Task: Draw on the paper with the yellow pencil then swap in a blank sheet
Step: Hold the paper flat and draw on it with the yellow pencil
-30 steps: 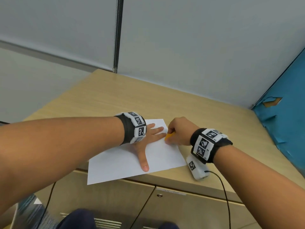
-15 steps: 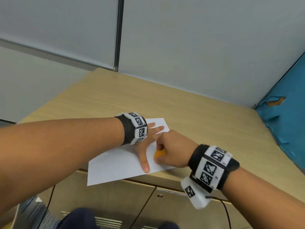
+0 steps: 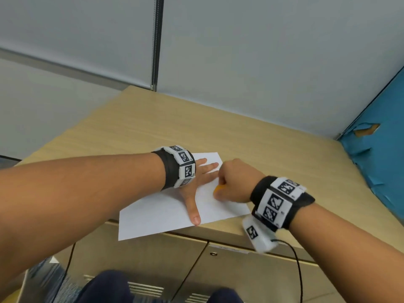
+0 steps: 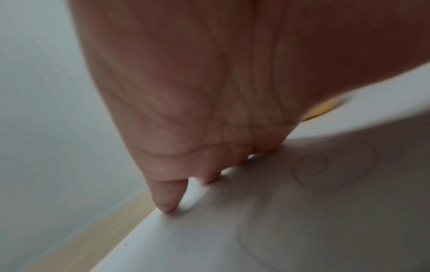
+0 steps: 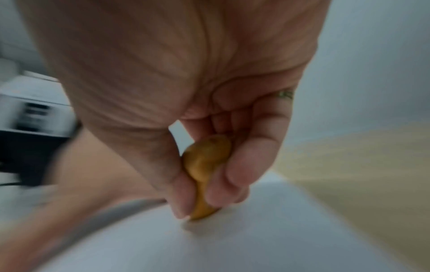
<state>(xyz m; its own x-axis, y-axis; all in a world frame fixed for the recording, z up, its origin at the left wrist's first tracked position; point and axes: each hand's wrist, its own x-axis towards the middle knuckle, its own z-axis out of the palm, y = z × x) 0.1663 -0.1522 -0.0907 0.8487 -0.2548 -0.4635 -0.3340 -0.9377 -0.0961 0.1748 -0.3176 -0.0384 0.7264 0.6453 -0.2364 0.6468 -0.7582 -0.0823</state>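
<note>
One white rectangular sheet of paper (image 3: 161, 213) lies on the light wooden tabletop (image 3: 251, 138), its near corner hanging over the front edge above the cabinet doors (image 3: 240, 274). Only this one sheet is visible.

The left hand (image 3: 196, 182) lies flat on the sheet with its fingers (image 3: 209, 166) straight and spread, the thumb stretched toward the near edge; the left wrist view shows the fingertips (image 4: 168, 206) touching the paper. Faint curved pencil lines (image 4: 309, 167) show on the sheet in that view, among them a spiral.

The right hand (image 3: 235, 182) is curled round one short yellow pencil (image 5: 204, 171), pinching it between thumb and fingers (image 5: 242, 169), with the pencil's lower end down on the paper just beside the left hand. From the head view only a small yellow bit of it (image 3: 218, 188) peeks out under the fist.

Each wrist wears one black band with white square marker tiles (image 3: 184, 165), two bands in all. A white camera block (image 3: 258, 235) hangs under the right wrist, with one black cable (image 3: 299, 270) trailing down from it.
</note>
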